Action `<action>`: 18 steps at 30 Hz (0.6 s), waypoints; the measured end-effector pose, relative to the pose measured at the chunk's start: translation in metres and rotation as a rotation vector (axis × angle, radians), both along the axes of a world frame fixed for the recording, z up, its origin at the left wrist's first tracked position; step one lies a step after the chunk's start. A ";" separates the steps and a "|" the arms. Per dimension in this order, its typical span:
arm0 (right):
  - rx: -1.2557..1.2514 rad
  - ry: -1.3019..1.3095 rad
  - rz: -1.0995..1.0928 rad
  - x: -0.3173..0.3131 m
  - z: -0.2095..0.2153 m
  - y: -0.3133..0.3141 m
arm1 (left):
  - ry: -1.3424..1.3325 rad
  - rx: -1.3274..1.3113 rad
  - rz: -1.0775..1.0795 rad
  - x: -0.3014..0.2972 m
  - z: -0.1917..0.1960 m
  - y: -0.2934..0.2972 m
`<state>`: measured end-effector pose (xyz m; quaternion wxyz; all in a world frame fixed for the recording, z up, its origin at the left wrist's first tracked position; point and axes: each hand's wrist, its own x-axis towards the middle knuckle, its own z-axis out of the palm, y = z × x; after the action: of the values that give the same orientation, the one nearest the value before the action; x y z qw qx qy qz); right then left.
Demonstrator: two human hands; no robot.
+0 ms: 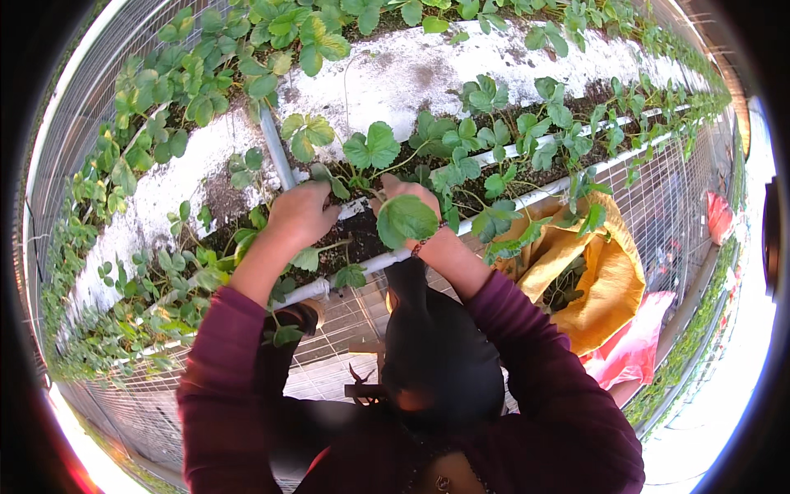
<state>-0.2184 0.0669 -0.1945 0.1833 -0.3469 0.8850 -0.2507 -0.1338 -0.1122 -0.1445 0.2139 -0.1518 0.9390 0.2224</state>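
A strawberry plant point(373, 146) with broad green leaves stands in the dark soil point(366, 232) between my two hands. My right hand point(411, 196) has its fingers closed around the stems at the plant's base. One large strawberry leaf point(407, 221) hangs over that hand and hides part of it. To the left, my left hand point(300, 216) is curled down at the bed, knuckles up, beside a grey pipe point(276, 146). Its fingertips are hidden, so what they grip cannot be made out.
A white rail point(387, 260) edges the planting bed on my side. White sheeting point(420, 70) covers the bed between rows of strawberry plants. On the right sits an open yellow sack point(605, 309) with leaves inside, next to a pink plastic bag point(638, 342). Wire mesh point(658, 206) runs alongside.
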 end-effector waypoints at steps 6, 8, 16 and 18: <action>-0.153 -0.030 -0.028 -0.011 -0.022 -0.012 | 0.276 0.472 0.100 0.003 -0.047 -0.012; -0.469 -0.078 -0.087 -0.009 -0.022 -0.016 | 0.440 0.587 0.118 0.009 -0.074 -0.016; -0.362 -0.234 -0.197 -0.006 -0.021 -0.010 | 0.722 0.754 0.121 0.008 -0.079 -0.005; -0.380 -0.117 -0.100 -0.007 -0.014 -0.008 | 0.719 0.780 0.115 0.008 -0.085 -0.006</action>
<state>-0.2255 0.0592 -0.2089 0.1529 -0.3158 0.8256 -0.4418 -0.1260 -0.1181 -0.2299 -0.0933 -0.0263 0.7909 0.6043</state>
